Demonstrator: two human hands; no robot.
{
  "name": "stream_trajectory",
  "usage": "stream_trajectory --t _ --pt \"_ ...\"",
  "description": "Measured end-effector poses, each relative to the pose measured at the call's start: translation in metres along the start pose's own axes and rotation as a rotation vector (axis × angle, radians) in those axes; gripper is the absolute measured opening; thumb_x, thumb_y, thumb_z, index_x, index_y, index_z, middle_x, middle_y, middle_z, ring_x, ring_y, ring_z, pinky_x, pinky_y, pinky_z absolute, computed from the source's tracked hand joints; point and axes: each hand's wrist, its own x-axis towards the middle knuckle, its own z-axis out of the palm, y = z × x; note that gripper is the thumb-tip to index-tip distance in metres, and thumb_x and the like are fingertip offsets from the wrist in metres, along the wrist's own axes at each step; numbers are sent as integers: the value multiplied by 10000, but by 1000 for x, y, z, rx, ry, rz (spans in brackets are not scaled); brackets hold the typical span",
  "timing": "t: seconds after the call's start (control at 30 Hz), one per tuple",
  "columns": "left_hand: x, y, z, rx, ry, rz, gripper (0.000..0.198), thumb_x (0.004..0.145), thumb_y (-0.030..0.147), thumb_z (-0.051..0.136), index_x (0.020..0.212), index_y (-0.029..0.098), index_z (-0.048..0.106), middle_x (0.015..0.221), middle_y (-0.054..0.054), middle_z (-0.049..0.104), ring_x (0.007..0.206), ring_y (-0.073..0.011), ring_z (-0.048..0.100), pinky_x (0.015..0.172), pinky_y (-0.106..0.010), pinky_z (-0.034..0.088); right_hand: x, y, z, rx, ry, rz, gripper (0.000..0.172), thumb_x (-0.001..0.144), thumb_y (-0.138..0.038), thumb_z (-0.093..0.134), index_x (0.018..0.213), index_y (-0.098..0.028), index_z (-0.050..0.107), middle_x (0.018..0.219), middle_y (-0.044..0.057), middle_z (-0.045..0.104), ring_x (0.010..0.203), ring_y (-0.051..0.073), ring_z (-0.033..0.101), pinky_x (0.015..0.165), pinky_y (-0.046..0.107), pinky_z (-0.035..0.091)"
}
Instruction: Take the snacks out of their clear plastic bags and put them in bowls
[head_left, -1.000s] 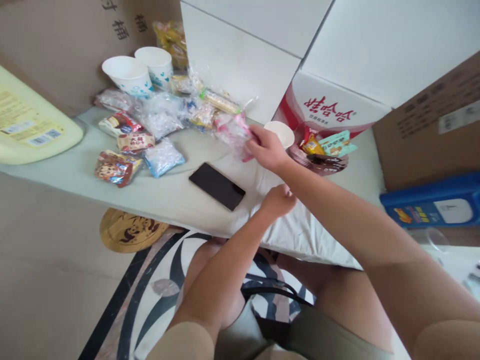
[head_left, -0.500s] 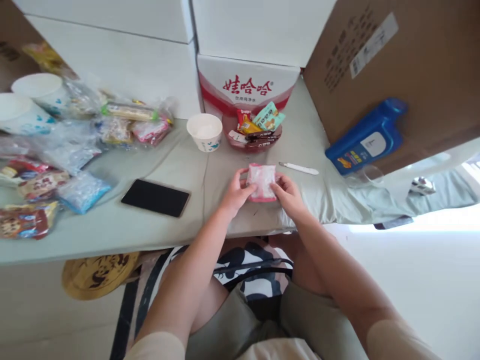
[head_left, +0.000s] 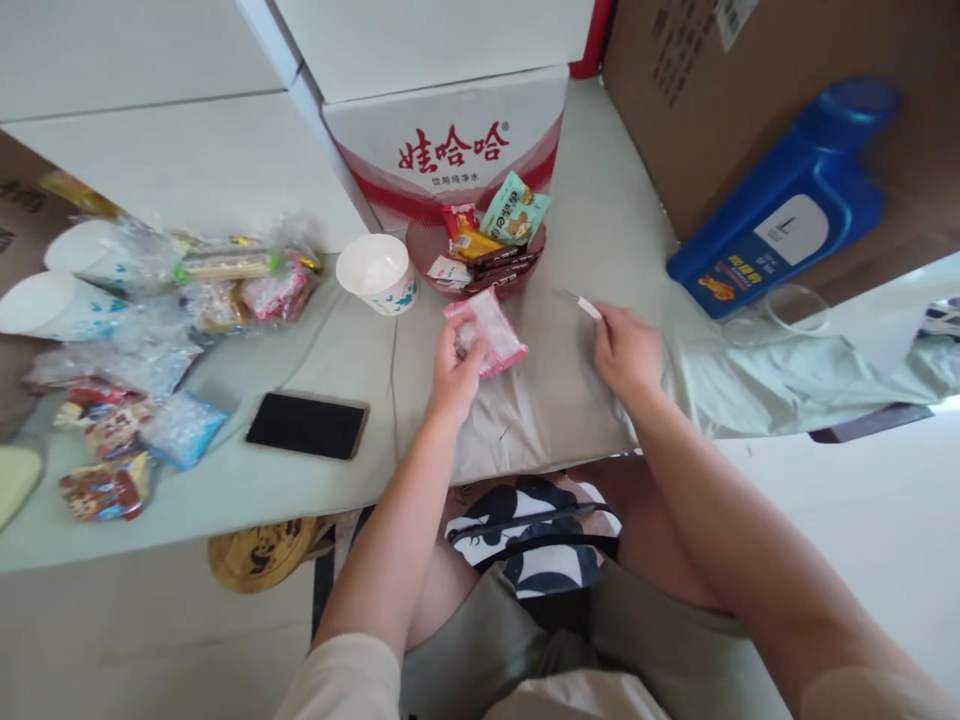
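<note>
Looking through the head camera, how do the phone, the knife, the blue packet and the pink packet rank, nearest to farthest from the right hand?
From the right hand:
1. Knife, held in its fingers.
2. Pink packet, to its left, in the left hand.
3. Phone, farther left, lying flat.
4. Blue packet, left of the phone.

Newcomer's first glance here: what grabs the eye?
Likely the big blue bottle at right, before the brown box, then the red-lettered carton behind the snack bowl. Front and centre, the left grip holds a pink packet, the right grip a white-handled tool.
</note>
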Motion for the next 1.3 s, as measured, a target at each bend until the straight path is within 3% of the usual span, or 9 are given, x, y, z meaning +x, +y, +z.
stream_trajectory --t 0.13,0.23,0.37,0.6,0.77,0.93,1.13,1.23,1.3 --pt "1 -12 12 5 16 223 842 793 426 789 1468 279 308 1286 -98 615 1110 -200 657 965 -322 514 -23 -27 -3 396 -179 -2 352 967 -396 379 1107 -220 650 796 53 708 623 194 607 664 317 473" --pt "0 -22 19 -18 -24 259 774 732 514 826 1347 260 431 1252 -104 633 1088 -220 672 931 -334 541 -35 -42 6 502 -267 -71 365 944 -391 441 1230 -216 586 831 37 726 566 162 585 621 288 449" --pt "-1 -25 17 -89 2 243 680 667 536 863 1188 246 537 1195 -94 666 1065 -229 685 885 -327 567 -35 -47 16 361 -282 -117 335 954 -361 433 1219 -238 597 820 31 731 587 172 601 612 278 408" --pt "12 -13 -22 -302 281 171 721 741 471 820 1319 351 405 1340 -80 617 1088 -207 682 784 -285 575 -35 -37 8 -44 -287 -109 364 971 -338 431 1270 -269 625 948 97 756 798 284 673 685 354 454" --pt "2 -14 -30 42 36 303 528 824 560 696 1242 274 546 1161 -81 646 1028 -208 662 864 -326 555 -31 -25 8 37 -20 -253 466 878 -238 500 1334 -169 563 1390 193 597 1254 354 566 1010 498 460" --pt "-8 -15 -28 292 -121 494 433 847 535 659 1144 221 623 1238 -117 605 1175 -239 606 975 -365 529 -35 -31 22 274 -215 -511 608 805 -199 525 1410 -161 490 1281 166 663 1118 310 632 954 466 496" --pt "-10 -9 -31 558 -280 509 339 832 286 697 1160 206 658 1145 -102 704 1033 -212 664 923 -356 529 -34 -31 21 380 -199 -553 240 729 -94 490 866 -222 640 936 75 690 877 237 642 820 384 495" --pt "-10 -6 -34 569 -212 483 158 809 222 678 962 198 709 947 -65 714 829 -175 659 788 -313 529 -28 -18 12 347 -106 -463 194 701 -70 486 746 -226 591 1005 81 701 939 248 648 855 400 493" --pt "-8 -6 -36 432 -109 362 54 805 217 651 840 196 686 761 -19 664 669 -142 609 662 -274 500 -24 -8 6 277 -1 -324 207 702 -62 477 747 -231 589 1070 89 711 999 271 650 899 439 486"
